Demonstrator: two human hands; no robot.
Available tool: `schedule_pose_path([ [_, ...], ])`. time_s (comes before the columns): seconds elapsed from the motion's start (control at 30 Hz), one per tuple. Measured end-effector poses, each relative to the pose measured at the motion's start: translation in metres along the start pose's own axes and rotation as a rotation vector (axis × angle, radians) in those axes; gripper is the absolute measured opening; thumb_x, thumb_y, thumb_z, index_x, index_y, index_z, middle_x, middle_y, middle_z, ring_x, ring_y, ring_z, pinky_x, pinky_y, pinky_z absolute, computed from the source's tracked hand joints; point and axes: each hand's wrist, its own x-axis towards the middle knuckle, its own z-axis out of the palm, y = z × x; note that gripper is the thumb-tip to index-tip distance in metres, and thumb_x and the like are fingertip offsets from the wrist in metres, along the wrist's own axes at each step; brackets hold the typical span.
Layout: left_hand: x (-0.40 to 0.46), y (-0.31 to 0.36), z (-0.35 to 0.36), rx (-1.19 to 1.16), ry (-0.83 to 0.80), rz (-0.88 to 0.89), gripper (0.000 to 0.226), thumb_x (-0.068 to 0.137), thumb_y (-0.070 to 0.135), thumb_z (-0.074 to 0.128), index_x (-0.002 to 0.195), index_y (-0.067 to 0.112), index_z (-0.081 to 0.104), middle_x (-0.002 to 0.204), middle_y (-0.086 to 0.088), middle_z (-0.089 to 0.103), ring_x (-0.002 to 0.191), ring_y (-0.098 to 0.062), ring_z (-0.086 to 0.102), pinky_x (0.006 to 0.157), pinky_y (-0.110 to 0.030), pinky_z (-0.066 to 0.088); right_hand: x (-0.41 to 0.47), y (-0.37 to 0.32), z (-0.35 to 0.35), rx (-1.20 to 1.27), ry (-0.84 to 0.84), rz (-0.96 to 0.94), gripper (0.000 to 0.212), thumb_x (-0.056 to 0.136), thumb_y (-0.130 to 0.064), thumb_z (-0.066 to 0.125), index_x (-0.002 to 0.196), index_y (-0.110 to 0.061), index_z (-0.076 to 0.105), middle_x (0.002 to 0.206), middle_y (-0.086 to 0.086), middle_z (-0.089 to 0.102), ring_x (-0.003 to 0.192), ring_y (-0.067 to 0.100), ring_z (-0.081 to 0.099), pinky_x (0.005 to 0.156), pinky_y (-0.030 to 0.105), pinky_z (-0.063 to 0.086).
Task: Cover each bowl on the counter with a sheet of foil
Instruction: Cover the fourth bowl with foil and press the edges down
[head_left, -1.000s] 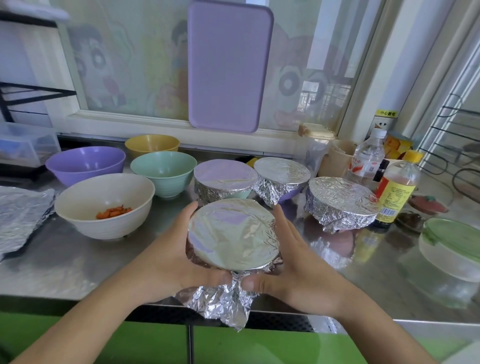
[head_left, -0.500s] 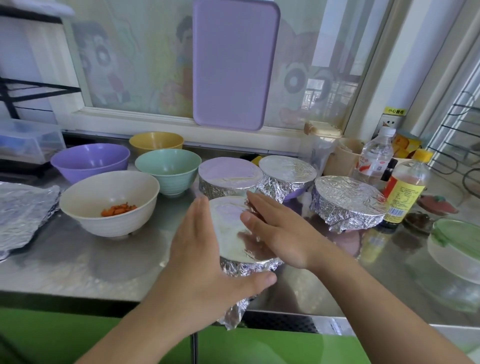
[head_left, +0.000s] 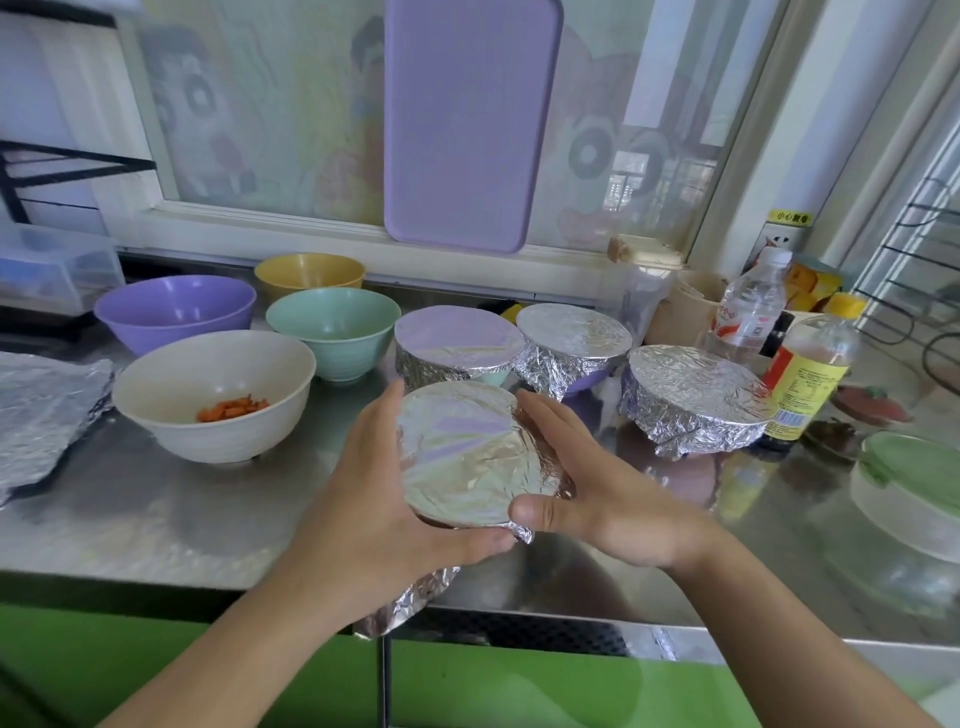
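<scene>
A bowl wrapped in foil (head_left: 462, 457) sits near the front edge of the steel counter (head_left: 156, 519). My left hand (head_left: 363, 499) presses the foil against its left side, thumb under the front rim. My right hand (head_left: 597, 493) presses the right side with straight fingers. A loose foil tail (head_left: 405, 603) hangs over the counter edge below my left hand. Three other foil-covered bowls (head_left: 457, 338) (head_left: 571, 332) (head_left: 696, 389) stand behind. Uncovered are a white bowl (head_left: 218, 441) with orange bits, a mint bowl (head_left: 332, 353), a purple bowl (head_left: 171, 332) and a yellow bowl (head_left: 306, 270).
A loose foil sheet (head_left: 41, 410) lies at the far left. At the right stand a yellow-labelled bottle (head_left: 800, 384), a water bottle (head_left: 748, 312) and a green-lidded container (head_left: 914, 483). A purple cutting board (head_left: 467, 124) leans against the window.
My right hand lay across the top of the foil half a second ago; it has moved down to the bowl's right side. My left hand stays on the left side.
</scene>
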Motion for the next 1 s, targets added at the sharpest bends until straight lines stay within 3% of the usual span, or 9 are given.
schedule_pose_path([
  [0.07, 0.0, -0.002, 0.0, 0.013, 0.011, 0.011, 0.158, 0.032, 0.083, 0.09, 0.162, 0.042, 0.011, 0.138, 0.057, 0.015, 0.134, 0.024, 0.03, 0.099, -0.003, 0.033, 0.0, 0.003, 0.001, -0.031, 0.009, -0.009, 0.112, 0.069, -0.075, 0.081, 0.153, -0.054, 0.01, 0.159, -0.041, 0.016, 0.148, -0.02, 0.018, 0.118, 0.007, 0.024],
  [0.13, 0.001, -0.003, 0.0, 0.009, 0.018, 0.019, 0.157, 0.032, 0.079, 0.091, 0.162, 0.044, 0.01, 0.137, 0.056, 0.019, 0.134, 0.024, 0.031, 0.096, 0.002, 0.032, 0.0, 0.005, 0.003, -0.063, 0.007, -0.017, 0.121, 0.073, -0.052, 0.091, 0.161, -0.043, 0.009, 0.165, -0.028, 0.017, 0.152, -0.013, 0.017, 0.126, 0.02, 0.023],
  [0.2, 0.002, -0.004, 0.001, -0.012, 0.025, 0.011, 0.158, 0.031, 0.076, 0.09, 0.163, 0.043, 0.01, 0.143, 0.046, 0.026, 0.134, 0.021, 0.033, 0.098, 0.0, 0.03, -0.001, 0.006, 0.006, -0.056, 0.028, -0.016, 0.127, 0.073, -0.044, 0.093, 0.167, -0.033, 0.008, 0.166, -0.024, 0.019, 0.154, -0.007, 0.019, 0.128, 0.026, 0.023],
  [0.27, 0.003, -0.005, 0.001, -0.029, 0.012, 0.001, 0.161, 0.031, 0.075, 0.09, 0.164, 0.042, 0.007, 0.15, 0.035, 0.029, 0.137, 0.016, 0.035, 0.105, -0.009, 0.031, -0.002, 0.006, 0.007, -0.059, 0.064, -0.019, 0.125, 0.074, -0.041, 0.094, 0.165, -0.036, 0.008, 0.16, -0.035, 0.018, 0.152, -0.013, 0.018, 0.126, 0.019, 0.022],
  [0.33, 0.006, -0.006, -0.002, -0.042, -0.012, 0.002, 0.162, 0.031, 0.074, 0.092, 0.165, 0.044, 0.007, 0.15, 0.04, 0.029, 0.138, 0.017, 0.033, 0.109, -0.014, 0.031, -0.003, 0.008, 0.01, -0.096, 0.102, -0.028, 0.121, 0.075, -0.038, 0.094, 0.157, -0.05, 0.006, 0.155, -0.042, 0.017, 0.15, -0.017, 0.017, 0.122, 0.011, 0.02],
  [0.47, 0.012, -0.008, -0.013, -0.067, -0.083, 0.018, 0.15, 0.029, 0.069, 0.097, 0.154, 0.057, 0.014, 0.142, 0.054, 0.028, 0.133, 0.024, 0.037, 0.108, -0.009, 0.033, -0.007, 0.004, 0.011, -0.14, 0.108, -0.015, 0.117, 0.076, -0.049, 0.091, 0.145, -0.069, -0.001, 0.151, -0.045, 0.014, 0.148, -0.019, 0.016, 0.116, 0.007, 0.022],
  [0.63, 0.019, -0.009, -0.024, -0.126, -0.172, -0.017, 0.166, 0.03, 0.063, 0.103, 0.164, 0.047, 0.007, 0.157, 0.037, 0.028, 0.14, 0.016, 0.038, 0.123, -0.029, 0.034, -0.003, -0.007, -0.006, -0.068, 0.069, 0.077, 0.108, 0.085, -0.075, 0.063, 0.168, -0.039, 0.004, 0.159, -0.042, 0.011, 0.144, -0.025, 0.013, 0.123, 0.023, 0.02],
  [0.8, 0.019, -0.008, -0.024, -0.161, -0.197, 0.004, 0.163, 0.032, 0.061, 0.105, 0.164, 0.045, 0.01, 0.16, 0.031, 0.031, 0.145, 0.008, 0.039, 0.123, -0.038, 0.037, 0.028, -0.015, -0.004, -0.206, 0.087, 0.056, 0.084, 0.096, -0.071, 0.053, 0.166, -0.04, 0.021, 0.17, -0.03, 0.012, 0.151, -0.016, 0.007, 0.125, 0.022, 0.012],
  [1.0, 0.02, -0.014, -0.023, -0.152, -0.196, 0.003, 0.158, 0.037, 0.057, 0.106, 0.162, 0.049, 0.011, 0.16, 0.03, 0.035, 0.145, 0.007, 0.04, 0.122, -0.038, 0.038, 0.042, -0.006, 0.002, -0.244, 0.1, 0.038, 0.09, 0.087, -0.085, 0.047, 0.163, -0.042, 0.027, 0.16, -0.02, 0.039, 0.147, 0.002, 0.039, 0.122, 0.047, 0.036],
])
